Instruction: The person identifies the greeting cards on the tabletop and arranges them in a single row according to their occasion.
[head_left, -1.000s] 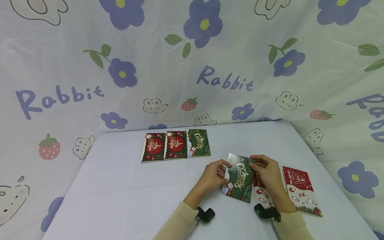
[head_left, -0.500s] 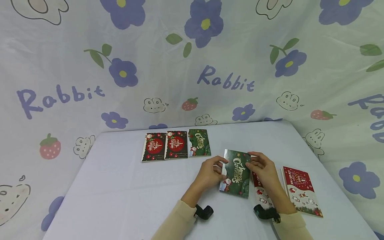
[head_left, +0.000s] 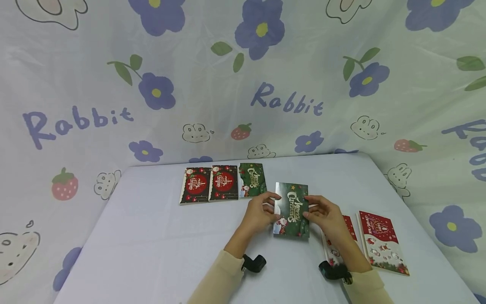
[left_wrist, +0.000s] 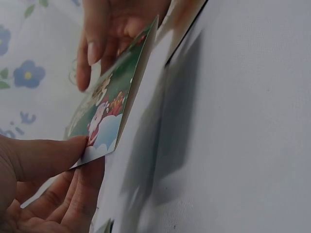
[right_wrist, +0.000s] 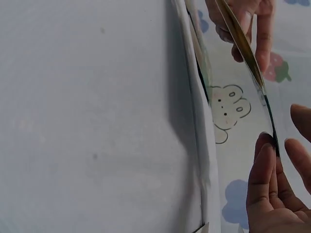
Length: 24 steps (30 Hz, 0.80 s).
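Both hands hold a green Christmas card [head_left: 291, 211] above the white table, its printed front facing up. At the card's left edge, my left hand [head_left: 260, 213] pinches it, thumb on top and fingers beneath, as the left wrist view shows. My right hand [head_left: 326, 215] holds the opposite edge between thumb and fingers. Seen edge-on in the right wrist view, the card [right_wrist: 248, 56] looks folded, with its halves slightly parted. Beyond the left hand lies another green card [head_left: 252, 179], partly overlapped by that hand's fingertips from the head view.
Two dark cards with red circles [head_left: 195, 185] lie left of the rear green card, forming a row. At right, red-and-white cards [head_left: 382, 240] lie on the white tablecloth [head_left: 152, 249]; one is partly hidden under the right forearm. A patterned curtain [head_left: 212, 84] hangs behind.
Both hands have carried the green card leftward and toward the back of the table. It has turned straighter, and more of the red-and-white card by the right hand shows.
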Motion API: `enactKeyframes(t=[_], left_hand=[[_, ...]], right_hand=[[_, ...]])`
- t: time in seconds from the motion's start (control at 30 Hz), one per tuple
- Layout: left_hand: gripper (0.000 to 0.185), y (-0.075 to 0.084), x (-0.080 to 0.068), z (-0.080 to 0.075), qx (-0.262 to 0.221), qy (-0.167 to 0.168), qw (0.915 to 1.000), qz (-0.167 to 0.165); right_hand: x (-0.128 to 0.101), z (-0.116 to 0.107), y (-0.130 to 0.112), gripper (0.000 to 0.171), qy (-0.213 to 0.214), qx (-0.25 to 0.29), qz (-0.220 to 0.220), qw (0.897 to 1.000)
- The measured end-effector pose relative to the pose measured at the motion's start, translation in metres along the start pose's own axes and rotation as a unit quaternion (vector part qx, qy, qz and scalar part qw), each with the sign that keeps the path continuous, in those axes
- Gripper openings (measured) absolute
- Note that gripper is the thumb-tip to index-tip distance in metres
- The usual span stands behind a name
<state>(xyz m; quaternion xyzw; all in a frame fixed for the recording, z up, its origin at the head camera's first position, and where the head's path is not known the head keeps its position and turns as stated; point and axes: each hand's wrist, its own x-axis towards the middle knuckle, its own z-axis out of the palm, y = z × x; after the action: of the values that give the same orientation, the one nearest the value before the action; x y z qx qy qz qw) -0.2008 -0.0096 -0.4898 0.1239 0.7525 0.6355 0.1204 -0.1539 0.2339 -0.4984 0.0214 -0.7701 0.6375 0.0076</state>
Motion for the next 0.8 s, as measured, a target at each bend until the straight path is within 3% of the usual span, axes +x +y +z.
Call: enactKeyframes(t=[0.6,0.8], left_hand=[[0.048,-0.005,0.002,-0.005,-0.02,0.013,0.9997,-0.001],[0.044,-0.006,0.001,-0.004,-0.011,0.021,0.9997,0.003]], right_hand=[[-0.001,0.009,-0.004,0.051,0.012,-0.012,0.021,1.0],[0.0,0.012,-0.007,0.051,0.03,-0.015,0.046,0.998]])
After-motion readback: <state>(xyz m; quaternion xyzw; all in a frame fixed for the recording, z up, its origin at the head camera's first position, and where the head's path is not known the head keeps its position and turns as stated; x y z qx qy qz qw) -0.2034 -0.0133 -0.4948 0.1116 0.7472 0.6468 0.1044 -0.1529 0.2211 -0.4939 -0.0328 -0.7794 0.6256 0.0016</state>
